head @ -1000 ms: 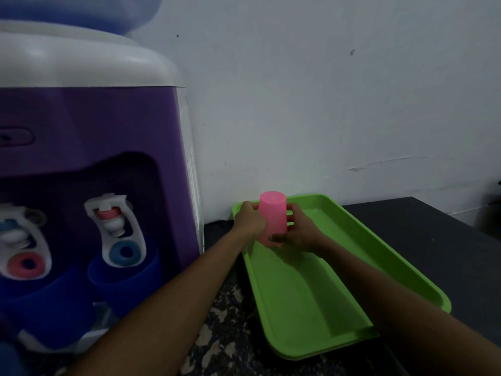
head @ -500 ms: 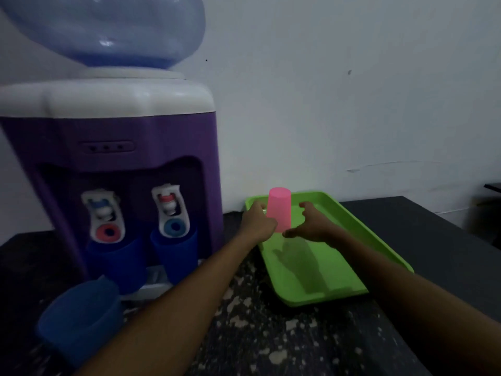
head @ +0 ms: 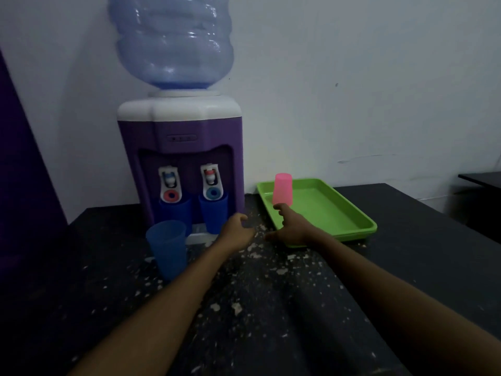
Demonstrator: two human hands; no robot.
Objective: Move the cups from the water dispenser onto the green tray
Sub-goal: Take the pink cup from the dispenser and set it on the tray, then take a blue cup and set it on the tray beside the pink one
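Observation:
A pink cup (head: 282, 189) stands upside down at the far left end of the green tray (head: 341, 213). The purple water dispenser (head: 180, 147) holds two dark blue cups under its taps, one on the left (head: 174, 211) and one on the right (head: 213, 213). A lighter blue cup (head: 168, 249) stands upright on the counter in front of the dispenser. My left hand (head: 237, 230) hovers over the counter between dispenser and tray, fingers curled loosely, holding nothing. My right hand (head: 291, 226) is spread over the tray's near left corner, just short of the pink cup, and holds nothing.
The dark counter (head: 244, 308) is speckled with pale flecks. A large clear water bottle (head: 173, 42) sits on top of the dispenser. A white wall runs behind everything. A dark purple surface (head: 19, 172) borders the left edge, and another dark table (head: 482, 177) shows at far right.
Both hands have let go of the pink cup, which now stands alone on the tray. The hands have drawn back toward me, and the view has pulled back and risen.

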